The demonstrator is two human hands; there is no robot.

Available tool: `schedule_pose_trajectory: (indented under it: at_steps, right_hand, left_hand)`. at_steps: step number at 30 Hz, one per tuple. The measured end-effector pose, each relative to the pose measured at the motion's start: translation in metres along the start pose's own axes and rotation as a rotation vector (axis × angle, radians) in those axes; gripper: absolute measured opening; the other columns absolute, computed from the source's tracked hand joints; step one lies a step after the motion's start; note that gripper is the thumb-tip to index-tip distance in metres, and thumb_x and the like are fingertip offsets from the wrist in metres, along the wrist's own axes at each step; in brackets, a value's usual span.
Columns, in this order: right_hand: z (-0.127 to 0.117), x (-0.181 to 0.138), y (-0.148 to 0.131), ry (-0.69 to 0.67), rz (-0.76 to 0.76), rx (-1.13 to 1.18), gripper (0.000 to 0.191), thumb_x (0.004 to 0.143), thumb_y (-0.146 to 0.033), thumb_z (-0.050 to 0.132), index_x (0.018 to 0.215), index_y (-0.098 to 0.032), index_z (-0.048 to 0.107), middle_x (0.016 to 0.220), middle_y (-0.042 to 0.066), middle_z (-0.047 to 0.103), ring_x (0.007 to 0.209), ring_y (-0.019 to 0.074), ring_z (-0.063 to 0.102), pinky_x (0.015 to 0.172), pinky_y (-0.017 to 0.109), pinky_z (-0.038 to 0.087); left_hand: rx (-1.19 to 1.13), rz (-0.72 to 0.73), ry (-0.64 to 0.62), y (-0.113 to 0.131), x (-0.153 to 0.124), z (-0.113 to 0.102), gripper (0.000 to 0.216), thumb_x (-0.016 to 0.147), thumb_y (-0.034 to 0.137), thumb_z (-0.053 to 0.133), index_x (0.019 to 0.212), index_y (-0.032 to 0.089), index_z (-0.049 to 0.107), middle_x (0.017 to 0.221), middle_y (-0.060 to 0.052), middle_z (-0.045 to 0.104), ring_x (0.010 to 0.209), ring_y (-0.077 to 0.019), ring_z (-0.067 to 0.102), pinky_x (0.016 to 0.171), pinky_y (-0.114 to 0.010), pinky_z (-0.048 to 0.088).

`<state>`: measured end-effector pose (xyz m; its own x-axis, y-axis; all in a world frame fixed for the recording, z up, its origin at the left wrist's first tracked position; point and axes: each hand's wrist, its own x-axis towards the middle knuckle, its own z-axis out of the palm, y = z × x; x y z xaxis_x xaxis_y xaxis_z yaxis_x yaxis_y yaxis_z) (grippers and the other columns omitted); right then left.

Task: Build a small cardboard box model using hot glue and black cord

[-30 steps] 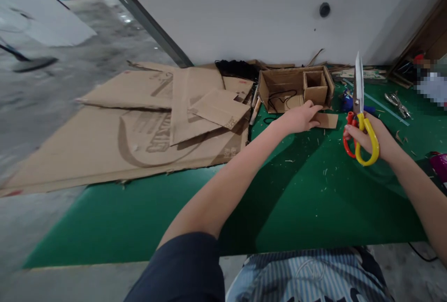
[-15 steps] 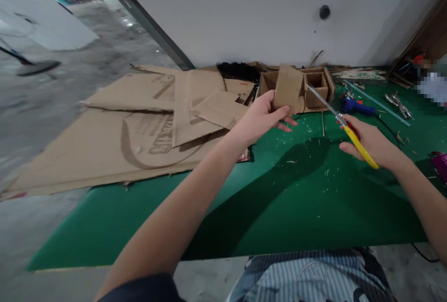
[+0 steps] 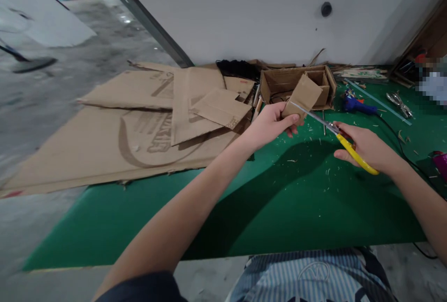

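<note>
My left hand (image 3: 274, 125) pinches a small brown cardboard piece (image 3: 307, 91) by its lower left part, held up above the table. In my right hand (image 3: 365, 146) is a pair of scissors (image 3: 352, 153) with yellow handles, fingers wrapped around the grips. One metal blade lies across the front of the cardboard piece, pointing left toward my left fingers; whether the other blade is behind the cardboard is hidden. Just behind the piece stands an open cardboard box (image 3: 275, 81) with a smaller box-like compartment (image 3: 323, 90) at its right end.
Flat cardboard sheets (image 3: 150, 125) spread over the left of the green table (image 3: 279, 218) and past its edge. A blue glue gun (image 3: 358, 105) with a cord, a clear strip (image 3: 380, 103) and a bundled cable (image 3: 398, 104) lie right. A white wall (image 3: 258, 18) rises behind.
The cardboard piece has tilted rightward and moved slightly right and down with my left hand. The scissors have moved left and down, so a blade now crosses the piece.
</note>
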<state>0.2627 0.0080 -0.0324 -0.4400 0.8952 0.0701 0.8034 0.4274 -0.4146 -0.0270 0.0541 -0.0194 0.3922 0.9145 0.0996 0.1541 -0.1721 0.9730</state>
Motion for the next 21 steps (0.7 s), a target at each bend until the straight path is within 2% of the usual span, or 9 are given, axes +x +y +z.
schedule_pose_trajectory:
  at_steps: [4, 9, 13, 16, 21]
  right_hand:
    - [0.0, 0.0, -0.001, 0.004, -0.022, 0.01, 0.081, 0.093, -0.067, 0.063, 0.154, -0.014, 0.053, 0.135, 0.018, 0.073, 0.109, 0.0328, 0.074, 0.089, 0.045, 0.059]
    - [0.002, 0.0, 0.001, 0.018, -0.052, -0.015, 0.078, 0.095, -0.066, 0.061, 0.153, -0.015, 0.053, 0.133, 0.018, 0.074, 0.106, 0.0317, 0.073, 0.086, 0.042, 0.057]
    - [0.001, 0.002, 0.001, 0.019, -0.045, -0.047, 0.077, 0.095, -0.066, 0.059, 0.151, -0.013, 0.057, 0.11, 0.015, 0.078, 0.089, 0.0291, 0.072, 0.075, 0.038, 0.053]
    - [-0.001, 0.004, 0.0, 0.009, -0.043, -0.085, 0.076, 0.096, -0.07, 0.057, 0.145, -0.012, 0.062, 0.092, 0.011, 0.076, 0.076, 0.0263, 0.068, 0.068, 0.035, 0.048]
    - [-0.001, 0.004, 0.001, 0.031, -0.072, -0.125, 0.073, 0.097, -0.077, 0.049, 0.132, -0.016, 0.07, 0.085, 0.01, 0.075, 0.071, 0.0254, 0.069, 0.063, 0.032, 0.044]
  left_hand:
    - [-0.009, -0.017, 0.0, -0.001, -0.001, 0.008, 0.006, 0.096, 0.018, 0.064, 0.091, 0.014, 0.062, 0.082, -0.005, 0.075, 0.059, -0.0072, 0.064, 0.053, -0.017, 0.057]
    - [0.084, 0.043, -0.012, 0.003, -0.004, 0.012, 0.009, 0.097, 0.017, 0.061, 0.089, 0.015, 0.061, 0.076, -0.002, 0.073, 0.056, -0.0056, 0.062, 0.054, -0.015, 0.055]
    - [0.083, 0.049, -0.027, 0.003, -0.004, 0.013, 0.011, 0.099, 0.018, 0.059, 0.088, 0.016, 0.06, 0.076, -0.002, 0.073, 0.056, -0.0059, 0.063, 0.054, -0.015, 0.055]
    - [0.069, 0.041, -0.031, 0.001, -0.003, 0.013, 0.01, 0.099, 0.018, 0.059, 0.09, 0.015, 0.061, 0.08, -0.004, 0.074, 0.056, -0.0058, 0.063, 0.056, -0.017, 0.057]
    - [0.081, 0.066, -0.044, 0.002, -0.003, 0.012, 0.012, 0.098, 0.019, 0.06, 0.087, 0.015, 0.063, 0.075, -0.002, 0.072, 0.056, -0.0058, 0.062, 0.054, -0.016, 0.054]
